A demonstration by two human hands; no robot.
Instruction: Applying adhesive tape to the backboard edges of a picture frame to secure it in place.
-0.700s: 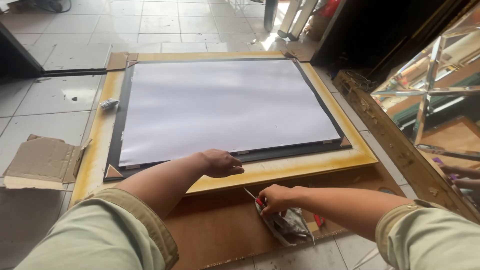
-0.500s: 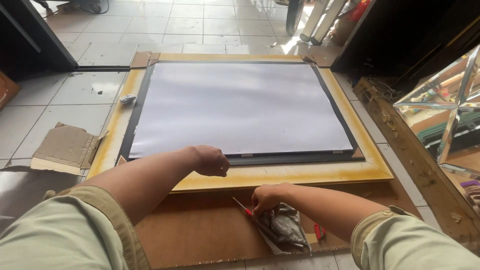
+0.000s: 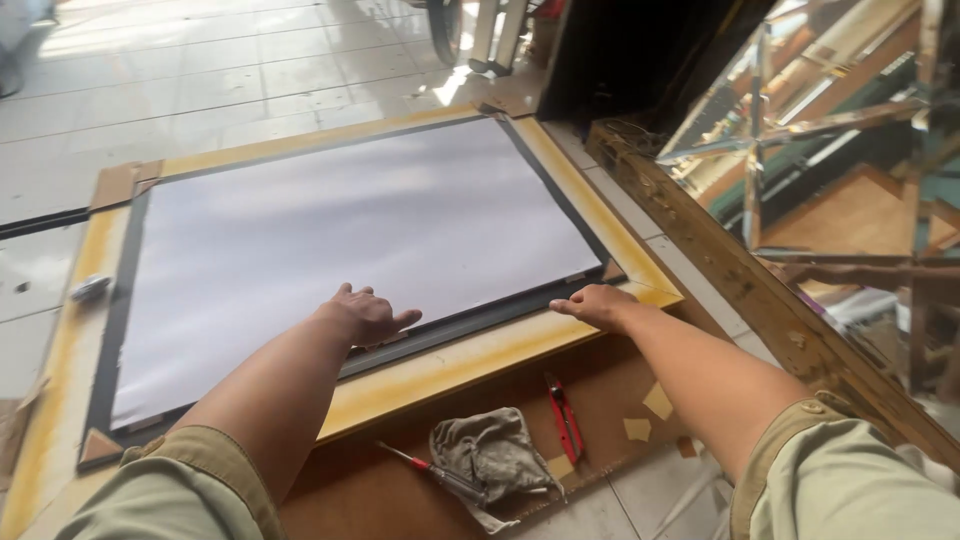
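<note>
A large yellow wooden frame (image 3: 480, 355) lies flat on the floor, back side up, with a white sheet (image 3: 340, 230) inside a black border. My left hand (image 3: 365, 315) rests open, palm down, on the sheet's near edge. My right hand (image 3: 595, 303) lies flat on the frame's near right corner, fingers spread, holding nothing. Below the frame, on a brown board (image 3: 420, 480), lie a red-handled screwdriver (image 3: 430, 470), a grey rag (image 3: 490, 460) and red-handled pliers (image 3: 563, 415).
A mirror with a rough wooden frame (image 3: 760, 290) leans at the right. Cardboard corner pieces (image 3: 120, 183) sit at the frame's far corners. A small crumpled bit (image 3: 90, 288) lies on the frame's left side. Tiled floor (image 3: 200, 70) stretches beyond.
My right hand has let go of the screwdriver by the rag and moved up onto the frame's right corner. My left hand has opened flat on the sheet. The view has swung right.
</note>
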